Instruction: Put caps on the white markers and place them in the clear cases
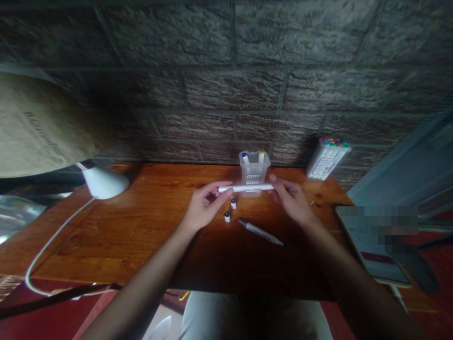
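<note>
A white marker pen (247, 188) with a red tip at its left end is held level above the wooden table (148, 222). My left hand (204, 205) pinches its left end and my right hand (290, 199) pinches its right end. Two small white caps (230, 210) stand on the table just below the marker. A second white marker (261, 232) with a dark uncovered tip lies on the table in front of my right hand.
A clear plastic cup (254, 171) with two markers stands behind the held marker. A full box of coloured markers (327, 158) leans by the brick wall. A white lamp (104, 182) with its cord sits at left, a tablet (371, 245) at right.
</note>
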`<action>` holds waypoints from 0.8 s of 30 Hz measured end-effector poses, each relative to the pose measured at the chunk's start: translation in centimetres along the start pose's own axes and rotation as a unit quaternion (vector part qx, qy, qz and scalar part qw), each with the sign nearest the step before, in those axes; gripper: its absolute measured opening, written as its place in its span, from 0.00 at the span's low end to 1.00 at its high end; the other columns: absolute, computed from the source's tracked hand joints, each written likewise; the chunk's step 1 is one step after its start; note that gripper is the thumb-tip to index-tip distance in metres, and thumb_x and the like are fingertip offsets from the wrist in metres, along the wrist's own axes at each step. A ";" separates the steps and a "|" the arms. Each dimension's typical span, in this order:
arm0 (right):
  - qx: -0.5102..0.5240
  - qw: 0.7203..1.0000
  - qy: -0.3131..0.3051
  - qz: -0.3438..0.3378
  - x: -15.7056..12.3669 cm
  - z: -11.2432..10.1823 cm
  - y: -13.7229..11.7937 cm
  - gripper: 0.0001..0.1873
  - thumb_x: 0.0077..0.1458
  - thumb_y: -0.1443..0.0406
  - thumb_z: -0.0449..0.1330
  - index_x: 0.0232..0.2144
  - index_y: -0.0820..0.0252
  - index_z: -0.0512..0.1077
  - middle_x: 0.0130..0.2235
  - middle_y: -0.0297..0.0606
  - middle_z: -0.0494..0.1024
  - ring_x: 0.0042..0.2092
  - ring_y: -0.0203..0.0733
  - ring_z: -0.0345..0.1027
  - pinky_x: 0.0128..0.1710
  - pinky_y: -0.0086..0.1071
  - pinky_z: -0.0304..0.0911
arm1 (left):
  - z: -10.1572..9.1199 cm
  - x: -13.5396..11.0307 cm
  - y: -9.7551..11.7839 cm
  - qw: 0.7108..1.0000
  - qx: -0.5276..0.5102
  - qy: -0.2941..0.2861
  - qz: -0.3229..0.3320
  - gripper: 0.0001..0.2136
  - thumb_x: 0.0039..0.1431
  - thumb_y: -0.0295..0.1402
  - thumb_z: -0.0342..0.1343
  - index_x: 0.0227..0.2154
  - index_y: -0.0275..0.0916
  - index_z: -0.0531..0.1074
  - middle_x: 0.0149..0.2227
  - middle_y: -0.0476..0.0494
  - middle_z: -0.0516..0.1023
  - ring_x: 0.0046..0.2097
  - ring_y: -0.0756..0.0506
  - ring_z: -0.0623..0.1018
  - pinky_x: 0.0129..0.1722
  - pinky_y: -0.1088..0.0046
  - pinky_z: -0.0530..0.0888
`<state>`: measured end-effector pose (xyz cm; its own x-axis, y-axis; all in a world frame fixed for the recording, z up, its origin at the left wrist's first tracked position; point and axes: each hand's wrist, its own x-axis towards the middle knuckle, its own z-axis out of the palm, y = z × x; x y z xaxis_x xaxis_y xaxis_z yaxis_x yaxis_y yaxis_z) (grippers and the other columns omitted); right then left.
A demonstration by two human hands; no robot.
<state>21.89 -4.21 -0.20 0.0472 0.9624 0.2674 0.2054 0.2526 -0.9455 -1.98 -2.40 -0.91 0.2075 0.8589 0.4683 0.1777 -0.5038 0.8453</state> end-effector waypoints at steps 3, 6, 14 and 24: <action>0.039 0.999 -0.002 0.002 0.1 -0.3 0.2 0.28 0.55 0.44 0.60 0.19 0.59 0.65 0.20 0.27 0.59 0.23 0.31 0.51 0.24 0.29 0.47 | -0.2 0.2 0.1 0.998 -0.057 0.025 -0.021 0.16 0.57 0.42 0.63 0.43 0.36 0.78 0.32 0.44 0.82 0.30 0.49 0.78 0.30 0.75 0.71; 0.040 0.999 0.002 0.016 0.0 -0.3 0.3 0.28 0.54 0.43 0.61 0.19 0.59 0.69 0.20 0.29 0.63 0.23 0.31 0.53 0.24 0.29 0.48 | -0.3 0.3 0.1 0.995 -0.096 0.023 -0.034 0.15 0.59 0.43 0.61 0.39 0.36 0.78 0.30 0.44 0.81 0.27 0.51 0.74 0.26 0.76 0.68; 0.004 0.998 -0.035 0.054 -0.5 0.0 -0.4 0.31 0.54 0.40 0.58 0.17 0.60 0.71 0.17 0.31 0.66 0.20 0.31 0.54 0.21 0.29 0.48 | -0.5 0.3 0.0 0.992 -0.115 0.028 -0.042 0.17 0.58 0.46 0.61 0.26 0.35 0.75 0.21 0.50 0.74 0.20 0.55 0.62 0.21 0.77 0.58; -0.068 0.956 -0.285 -0.020 -2.6 1.7 -1.9 0.15 0.65 0.55 0.54 0.37 0.57 0.76 0.34 0.35 0.79 0.35 0.36 0.72 0.36 0.29 0.64 | 0.0 0.1 0.3 0.986 -0.166 -0.003 -0.033 0.17 0.56 0.44 0.64 0.42 0.36 0.76 0.22 0.53 0.73 0.22 0.54 0.66 0.22 0.77 0.61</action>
<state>19.71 -6.97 0.55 -0.4964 0.8595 0.1220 0.3227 0.3131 -0.8932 -1.91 -2.46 -0.58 0.2126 0.8877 0.4085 -0.1335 -0.3877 0.9121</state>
